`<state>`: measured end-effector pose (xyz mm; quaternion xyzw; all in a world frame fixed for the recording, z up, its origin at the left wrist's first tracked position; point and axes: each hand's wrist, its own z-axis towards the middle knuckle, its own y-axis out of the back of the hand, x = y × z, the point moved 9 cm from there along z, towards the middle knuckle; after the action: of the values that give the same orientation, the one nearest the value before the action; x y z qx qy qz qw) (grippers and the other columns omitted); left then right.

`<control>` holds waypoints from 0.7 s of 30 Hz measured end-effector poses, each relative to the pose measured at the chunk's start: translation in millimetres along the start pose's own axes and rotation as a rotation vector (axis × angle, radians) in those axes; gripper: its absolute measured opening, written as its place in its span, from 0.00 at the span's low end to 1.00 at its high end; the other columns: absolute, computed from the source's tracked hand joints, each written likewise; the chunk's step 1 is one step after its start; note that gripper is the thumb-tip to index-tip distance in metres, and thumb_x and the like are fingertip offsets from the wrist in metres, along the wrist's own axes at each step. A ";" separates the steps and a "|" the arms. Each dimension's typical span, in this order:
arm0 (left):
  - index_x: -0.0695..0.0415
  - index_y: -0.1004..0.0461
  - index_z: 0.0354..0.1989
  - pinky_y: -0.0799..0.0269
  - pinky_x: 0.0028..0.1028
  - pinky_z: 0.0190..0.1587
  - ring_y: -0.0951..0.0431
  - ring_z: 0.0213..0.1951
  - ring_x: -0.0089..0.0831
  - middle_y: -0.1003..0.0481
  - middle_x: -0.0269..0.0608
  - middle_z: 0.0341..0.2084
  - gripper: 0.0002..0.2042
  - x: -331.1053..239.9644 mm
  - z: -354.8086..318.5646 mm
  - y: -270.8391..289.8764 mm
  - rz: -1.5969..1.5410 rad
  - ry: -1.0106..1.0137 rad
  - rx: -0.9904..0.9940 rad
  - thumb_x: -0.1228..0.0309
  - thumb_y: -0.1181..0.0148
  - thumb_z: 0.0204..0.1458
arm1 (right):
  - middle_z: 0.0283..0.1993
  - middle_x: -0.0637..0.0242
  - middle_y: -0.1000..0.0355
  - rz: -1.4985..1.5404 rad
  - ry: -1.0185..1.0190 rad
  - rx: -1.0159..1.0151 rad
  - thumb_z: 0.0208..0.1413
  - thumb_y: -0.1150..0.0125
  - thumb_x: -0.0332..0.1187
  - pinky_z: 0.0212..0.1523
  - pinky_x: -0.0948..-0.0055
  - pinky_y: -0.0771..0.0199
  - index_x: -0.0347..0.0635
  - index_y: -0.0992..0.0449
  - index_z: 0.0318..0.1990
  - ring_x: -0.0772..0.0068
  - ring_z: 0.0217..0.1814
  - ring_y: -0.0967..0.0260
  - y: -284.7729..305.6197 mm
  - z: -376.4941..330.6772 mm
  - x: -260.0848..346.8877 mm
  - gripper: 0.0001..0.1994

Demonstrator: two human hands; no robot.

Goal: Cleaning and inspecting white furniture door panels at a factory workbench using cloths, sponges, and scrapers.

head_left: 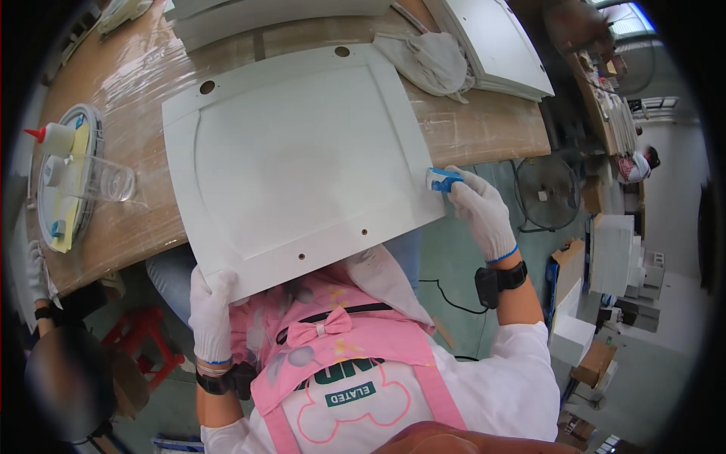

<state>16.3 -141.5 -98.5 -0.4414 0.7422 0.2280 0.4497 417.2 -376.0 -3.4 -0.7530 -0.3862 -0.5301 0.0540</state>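
Observation:
A white cabinet door (302, 151) with a raised border lies partly on the table and juts over its near edge toward my lap. Two round holes show near its far edge and two small ones near its close edge. My left hand (212, 314), in a white glove, grips its near left corner, with the thumb on top and the other fingers mostly hidden. In my gloved right hand (482, 216) a small blue-and-white piece (445, 180) is pinched at the door's right edge. Whether it is a pad or a wrapped block I cannot tell.
At left, a round lid (47, 198) carries small bottles beside a clear plastic cup (113, 181). White cloth (431, 64) and stacked white panels (495, 45) occupy the far right. A floor fan (548, 194) and red stool (140, 340) flank me. Another person's gloved hand (36, 276) shows far left.

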 end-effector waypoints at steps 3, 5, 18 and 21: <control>0.65 0.40 0.60 0.21 0.28 0.32 0.22 0.37 0.28 0.27 0.45 0.46 0.23 -8.0 -5.3 -4.4 0.028 0.038 -0.013 0.66 0.45 0.60 | 0.35 0.74 0.29 0.067 -0.005 0.037 0.56 0.42 0.34 0.31 0.84 0.40 0.31 0.29 0.59 0.85 0.29 0.41 -7.4 -2.5 3.4 0.24; 0.65 0.40 0.60 0.20 0.29 0.32 0.22 0.38 0.28 0.27 0.46 0.46 0.23 -8.6 -9.9 0.6 0.033 0.052 -0.049 0.66 0.45 0.60 | 0.35 0.74 0.29 0.116 0.017 0.065 0.57 0.42 0.34 0.30 0.84 0.40 0.31 0.29 0.59 0.85 0.29 0.41 -16.1 -3.6 7.0 0.23; 0.66 0.38 0.60 0.22 0.24 0.34 0.23 0.31 0.24 0.24 0.41 0.37 0.23 -13.3 -35.2 61.3 -0.103 0.004 -0.203 0.66 0.44 0.61 | 0.36 0.70 0.27 0.196 0.171 0.255 0.61 0.44 0.33 0.29 0.85 0.37 0.32 0.31 0.56 0.87 0.29 0.37 -67.3 -7.7 45.6 0.19; 0.66 0.38 0.60 0.22 0.24 0.34 0.23 0.30 0.23 0.24 0.41 0.37 0.23 -28.7 -44.7 71.6 -0.120 -0.076 -0.262 0.66 0.44 0.61 | 0.37 0.69 0.28 0.190 0.180 0.368 0.61 0.43 0.35 0.29 0.84 0.36 0.32 0.30 0.55 0.86 0.30 0.38 -106.9 -15.1 64.6 0.19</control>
<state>-60.2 -125.3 -55.8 -0.5310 0.6609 0.3119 0.4289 346.5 -275.1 22.3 -0.7129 -0.3974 -0.5085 0.2743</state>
